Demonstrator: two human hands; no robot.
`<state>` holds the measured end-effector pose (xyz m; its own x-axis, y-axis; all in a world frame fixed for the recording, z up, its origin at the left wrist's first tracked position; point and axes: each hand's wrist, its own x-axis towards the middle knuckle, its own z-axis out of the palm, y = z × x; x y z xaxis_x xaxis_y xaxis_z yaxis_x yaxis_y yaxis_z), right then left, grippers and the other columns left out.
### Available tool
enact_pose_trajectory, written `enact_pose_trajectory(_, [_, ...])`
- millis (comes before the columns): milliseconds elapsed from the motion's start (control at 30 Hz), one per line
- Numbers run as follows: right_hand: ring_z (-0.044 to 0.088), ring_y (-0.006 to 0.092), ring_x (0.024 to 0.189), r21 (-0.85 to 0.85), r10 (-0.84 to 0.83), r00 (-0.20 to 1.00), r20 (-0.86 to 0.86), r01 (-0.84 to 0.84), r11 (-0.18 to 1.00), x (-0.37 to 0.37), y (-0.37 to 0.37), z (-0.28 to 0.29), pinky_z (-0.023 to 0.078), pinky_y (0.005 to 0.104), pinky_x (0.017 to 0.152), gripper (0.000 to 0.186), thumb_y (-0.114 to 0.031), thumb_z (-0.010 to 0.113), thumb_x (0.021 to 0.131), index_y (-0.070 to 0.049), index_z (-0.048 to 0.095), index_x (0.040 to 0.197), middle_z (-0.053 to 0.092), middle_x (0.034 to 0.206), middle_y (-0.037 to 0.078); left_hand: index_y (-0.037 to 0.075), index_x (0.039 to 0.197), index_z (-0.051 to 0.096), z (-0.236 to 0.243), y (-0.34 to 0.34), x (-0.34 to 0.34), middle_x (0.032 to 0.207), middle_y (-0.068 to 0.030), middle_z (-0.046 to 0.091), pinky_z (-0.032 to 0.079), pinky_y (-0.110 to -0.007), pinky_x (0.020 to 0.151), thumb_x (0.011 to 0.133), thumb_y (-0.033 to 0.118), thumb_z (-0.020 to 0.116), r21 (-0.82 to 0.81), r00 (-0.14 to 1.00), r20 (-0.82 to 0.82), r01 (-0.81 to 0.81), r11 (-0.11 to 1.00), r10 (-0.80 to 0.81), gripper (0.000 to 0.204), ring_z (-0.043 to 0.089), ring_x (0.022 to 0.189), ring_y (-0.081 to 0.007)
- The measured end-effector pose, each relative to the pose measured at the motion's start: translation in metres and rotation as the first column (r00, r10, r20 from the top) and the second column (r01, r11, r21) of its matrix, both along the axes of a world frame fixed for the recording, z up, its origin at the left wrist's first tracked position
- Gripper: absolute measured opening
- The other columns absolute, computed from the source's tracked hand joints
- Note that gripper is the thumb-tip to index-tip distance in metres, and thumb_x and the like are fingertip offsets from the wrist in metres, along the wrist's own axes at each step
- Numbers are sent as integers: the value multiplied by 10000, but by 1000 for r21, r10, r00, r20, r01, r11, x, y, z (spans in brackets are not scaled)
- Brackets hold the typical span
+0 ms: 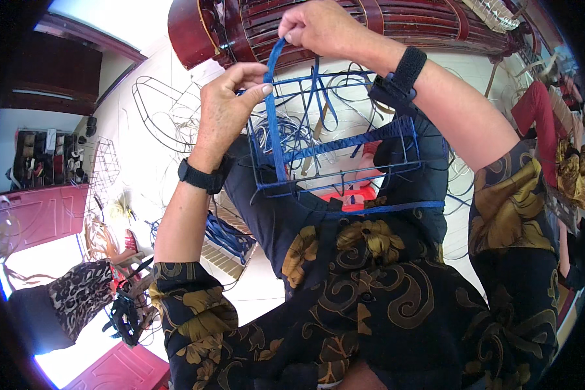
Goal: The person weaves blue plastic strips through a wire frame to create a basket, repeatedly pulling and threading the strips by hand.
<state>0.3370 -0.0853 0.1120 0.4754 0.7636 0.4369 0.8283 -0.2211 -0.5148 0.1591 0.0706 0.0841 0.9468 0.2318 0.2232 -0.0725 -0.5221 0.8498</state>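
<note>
Blue strip: the blue strip [272, 130] runs from the right fingertips down past the left thumb to the lower rail, just under the left fingers' side.
Right hand: right hand [325, 29] highest; thumb and forefinger clamped on the strip's upper end.
Left hand: left hand [231, 107] below it; thumb and fingers closed about the strip near the frame's top corner. Whether they also grip wire, cannot tell.
Wire frame: wire frame [335, 148] lies right of and below the left fingers, over the lap; one blue-wound bar [370, 138] crosses it.
Step, judged: drawing the strip taut at the frame's left side, apparently for wrapping.
Next pull: calls for left pinch held firm, right fingers keeping tension, strip flat and untwisted.
Edges: slatted wooden bench [403, 19] close behind the right fingers, limiting reach away. Hanging strips [322, 97] right of the left fingers could snag.
Room: widest left of the left fingers, above pale floor [120, 166]; wire hoops [153, 117] lie there.
</note>
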Motion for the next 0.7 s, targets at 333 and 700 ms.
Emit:
enact_pose_trajectory(333, [723, 323, 816, 205, 238, 969, -73, -219, 954, -18, 6, 41, 556, 396, 734, 166, -97, 649, 847, -1, 720, 962, 722, 858, 183, 12, 888, 746, 5, 11, 5, 809, -1, 693, 483, -229, 713, 836, 14, 760, -356, 993, -111, -15, 934, -26, 54, 612, 751, -84])
enact_pose_trajectory(700, [702, 204, 799, 103, 165, 948, -271, -142, 985, -7, 1, 32, 538, 346, 743, 166, -118, 687, 889, -7, 744, 999, 744, 865, 138, 30, 875, 757, 7, 16, 7, 805, -24, 702, 472, -267, 743, 819, 11, 769, -402, 987, -157, -24, 915, -43, 60, 620, 756, -113])
